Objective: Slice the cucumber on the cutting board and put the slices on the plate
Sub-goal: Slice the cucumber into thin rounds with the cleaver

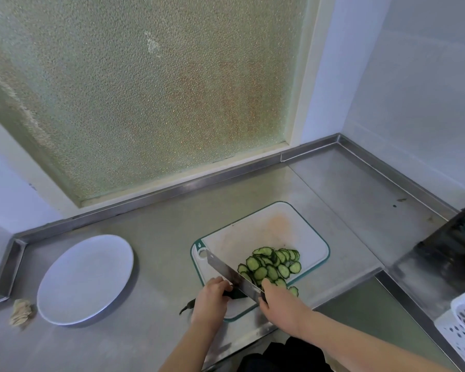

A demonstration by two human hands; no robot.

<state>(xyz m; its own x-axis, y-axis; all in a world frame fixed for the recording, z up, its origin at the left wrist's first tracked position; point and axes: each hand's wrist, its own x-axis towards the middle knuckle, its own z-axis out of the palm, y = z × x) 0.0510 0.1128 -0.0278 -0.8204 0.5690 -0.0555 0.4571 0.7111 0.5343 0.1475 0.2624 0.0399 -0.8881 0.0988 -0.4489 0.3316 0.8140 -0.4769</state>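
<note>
Knife (226,269), lower centre: left hand (211,294) fingers clenched on handle. Right hand (278,302) at slices (273,264), grasp unclear. Advice: load blade flat, carry level to plate (86,277).

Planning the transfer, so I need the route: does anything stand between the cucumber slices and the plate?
Only the knife, gripped by the left hand, lies on the cutting board between the cucumber slices and the plate. The stretch of counter between board and plate shows nothing on it.

Kitchen: stainless steel counter (346,189), cutting board (253,232), white plate (86,277), frosted window (145,89).
</note>
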